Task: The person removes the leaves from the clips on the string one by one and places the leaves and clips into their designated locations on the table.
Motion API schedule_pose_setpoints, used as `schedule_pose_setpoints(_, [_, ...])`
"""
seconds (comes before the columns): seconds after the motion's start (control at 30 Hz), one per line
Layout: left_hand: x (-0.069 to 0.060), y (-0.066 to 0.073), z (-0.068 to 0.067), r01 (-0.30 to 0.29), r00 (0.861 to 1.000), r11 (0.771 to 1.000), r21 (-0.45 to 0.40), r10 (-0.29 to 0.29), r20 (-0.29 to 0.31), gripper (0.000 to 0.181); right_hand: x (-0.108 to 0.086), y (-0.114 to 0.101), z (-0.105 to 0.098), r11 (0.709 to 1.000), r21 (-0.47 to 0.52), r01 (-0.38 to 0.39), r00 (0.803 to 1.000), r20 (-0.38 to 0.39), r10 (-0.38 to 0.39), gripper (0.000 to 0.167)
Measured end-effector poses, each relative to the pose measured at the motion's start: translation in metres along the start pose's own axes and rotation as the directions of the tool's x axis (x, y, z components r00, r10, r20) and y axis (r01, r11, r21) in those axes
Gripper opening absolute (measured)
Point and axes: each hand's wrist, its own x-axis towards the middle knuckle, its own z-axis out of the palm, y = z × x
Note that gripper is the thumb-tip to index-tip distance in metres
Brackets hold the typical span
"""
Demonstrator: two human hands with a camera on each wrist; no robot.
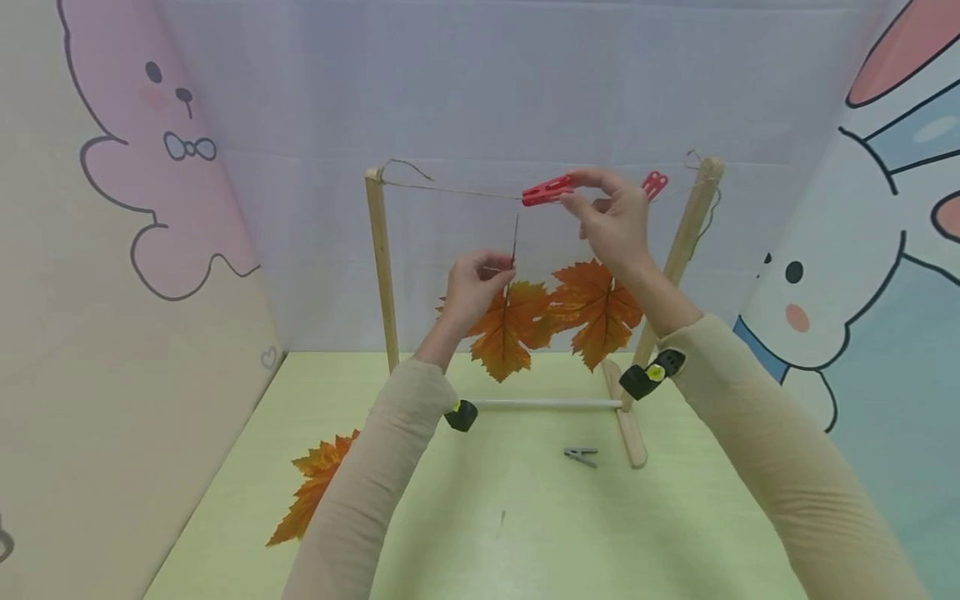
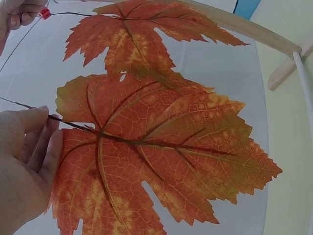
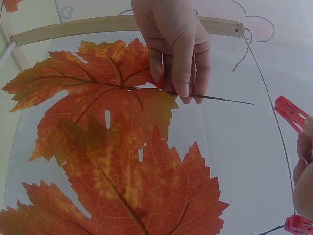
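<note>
An orange maple leaf [image 2: 161, 137] hangs by its thin dark stem [image 3: 227, 100], which my left hand [image 1: 476, 287] pinches between thumb and fingers. The stem's free end points up toward the string [image 1: 457, 192]. Up at the string, my right hand [image 1: 618, 221] pinches the rear end of a red clothespin [image 1: 546, 192]; its nose is at the string, and I cannot tell whether it bites on it. Further right, a second red clothespin [image 1: 655, 184] on the string holds another orange leaf [image 1: 600, 312] by its stem. The two leaves overlap in the wrist views.
Wooden posts [image 1: 381, 267] hold the string, with a white rod [image 1: 540, 403] low between them. On the pale table lie a grey clothespin [image 1: 581, 456] and, partly behind my left sleeve, another orange leaf [image 1: 315, 483]. A wooden foot [image 1: 632, 433] supports the right post.
</note>
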Motion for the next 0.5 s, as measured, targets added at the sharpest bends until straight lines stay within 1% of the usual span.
schedule_pose_setpoints(0.1, [-0.001,-0.002,-0.002,-0.007,1.0,1.0,0.01,0.007,0.002,0.018,-0.004,-0.01,-0.001,1.0,0.005,-0.004,1.0,0.029,0.004,0.026])
schedule_pose_setpoints(0.27, [-0.004,-0.007,-0.008,-0.011,1.0,0.999,0.037,0.011,0.01,0.018,-0.01,-0.01,-0.003,1.0,0.01,0.009,0.998,0.06,-0.009,0.028])
schedule_pose_setpoints(0.5, [-0.007,-0.018,-0.016,0.032,0.999,0.998,0.046,-0.033,0.025,0.018,-0.019,-0.003,-0.007,1.0,0.006,0.012,0.997,0.075,-0.012,0.028])
